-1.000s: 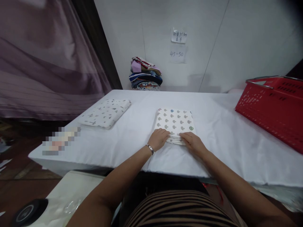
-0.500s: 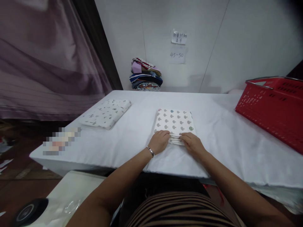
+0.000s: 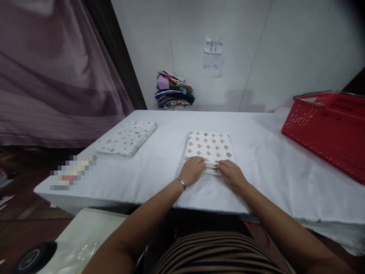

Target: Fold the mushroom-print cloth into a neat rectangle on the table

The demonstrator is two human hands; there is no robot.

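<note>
A folded white cloth [image 3: 209,144] with grey mushroom-like prints and a few coloured ones lies flat before me, its stacked layers showing along the near edge. At that edge's left end, my left hand [image 3: 193,169] has its fingers bent over the top, a silver bracelet on the wrist. My right hand [image 3: 231,174] grips the right part of the same edge, fingertips on the upper layer. Both thumbs are mostly hidden. Farther left lies another folded white cloth [image 3: 125,139] with small grey prints, apart from both hands.
A white sheet covers the table [image 3: 159,167]. On its right stands a red plastic basket [image 3: 325,129] with a metal handle. Beyond the far edge is a pile of folded fabrics [image 3: 174,91] by the wall. A blurred-out item [image 3: 74,171] lies near the left edge.
The view has shifted very slightly. Both hands stay at the near edge of the folded cloth, with no clear movement of the cloth.
</note>
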